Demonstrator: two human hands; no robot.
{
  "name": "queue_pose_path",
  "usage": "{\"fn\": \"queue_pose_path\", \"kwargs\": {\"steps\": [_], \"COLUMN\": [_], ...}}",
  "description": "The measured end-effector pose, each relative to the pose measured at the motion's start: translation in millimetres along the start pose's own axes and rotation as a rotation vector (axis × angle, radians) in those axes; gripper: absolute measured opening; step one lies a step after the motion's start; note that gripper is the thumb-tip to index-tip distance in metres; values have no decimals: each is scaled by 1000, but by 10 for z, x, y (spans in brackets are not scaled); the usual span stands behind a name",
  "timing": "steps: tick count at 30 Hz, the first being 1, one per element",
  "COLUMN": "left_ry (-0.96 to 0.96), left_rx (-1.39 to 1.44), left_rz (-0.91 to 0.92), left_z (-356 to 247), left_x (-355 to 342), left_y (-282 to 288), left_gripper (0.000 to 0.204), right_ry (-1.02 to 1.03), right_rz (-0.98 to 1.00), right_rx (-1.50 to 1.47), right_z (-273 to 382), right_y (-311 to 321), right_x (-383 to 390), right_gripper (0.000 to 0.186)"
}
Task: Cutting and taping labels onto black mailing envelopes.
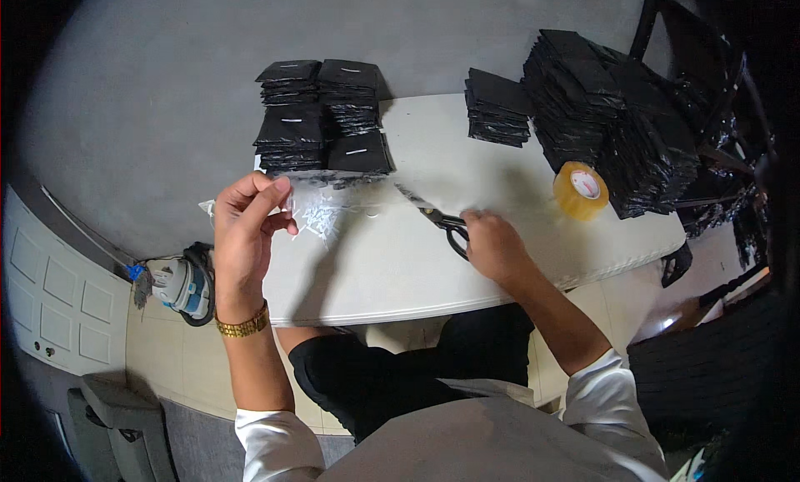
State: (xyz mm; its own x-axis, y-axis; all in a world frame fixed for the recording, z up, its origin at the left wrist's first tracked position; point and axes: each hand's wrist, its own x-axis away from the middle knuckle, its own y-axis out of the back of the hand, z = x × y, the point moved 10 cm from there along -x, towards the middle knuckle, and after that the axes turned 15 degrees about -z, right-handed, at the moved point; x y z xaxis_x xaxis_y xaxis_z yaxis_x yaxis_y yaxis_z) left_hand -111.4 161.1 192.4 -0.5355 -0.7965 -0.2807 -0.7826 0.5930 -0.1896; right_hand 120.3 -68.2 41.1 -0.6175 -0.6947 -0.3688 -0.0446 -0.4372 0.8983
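Observation:
My left hand (254, 211) is raised over the left part of the white table (433, 286). Its thumb and fingers pinch the end of a clear, shiny film strip (346, 180), stretched towards the right; whether it is tape or bag plastic I cannot tell. Small white paper slips (317, 221) lie in a heap just below and beside that hand. My right hand (497, 247) grips black-handled scissors (432, 215) over the middle of the table. Their blades point up and left, close to the strip's right end.
Stacks of flat black packets (292, 136), some with a white slip on top, stand at the back left. A smaller stack (497, 107) and a large pile (583, 90) of black packets occupy the back right. A yellowish tape roll (581, 190) lies before the pile.

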Motion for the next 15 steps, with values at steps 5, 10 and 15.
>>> {"fn": "queue_pose_path", "kwargs": {"steps": [5,10,15], "left_ry": [-12,-56,-52], "left_rx": [-15,-19,-65], "left_rz": [-16,6,-42], "left_z": [-117,-222,-192], "left_x": [99,213,360], "left_y": [-85,-63,78], "left_gripper": [30,30,28], "right_ry": [74,133,151], "right_rz": [31,181,168], "right_rx": [8,-84,-369], "right_z": [196,331,257], "right_y": [157,218,206], "right_x": [162,469,691], "right_gripper": [16,40,46]}}
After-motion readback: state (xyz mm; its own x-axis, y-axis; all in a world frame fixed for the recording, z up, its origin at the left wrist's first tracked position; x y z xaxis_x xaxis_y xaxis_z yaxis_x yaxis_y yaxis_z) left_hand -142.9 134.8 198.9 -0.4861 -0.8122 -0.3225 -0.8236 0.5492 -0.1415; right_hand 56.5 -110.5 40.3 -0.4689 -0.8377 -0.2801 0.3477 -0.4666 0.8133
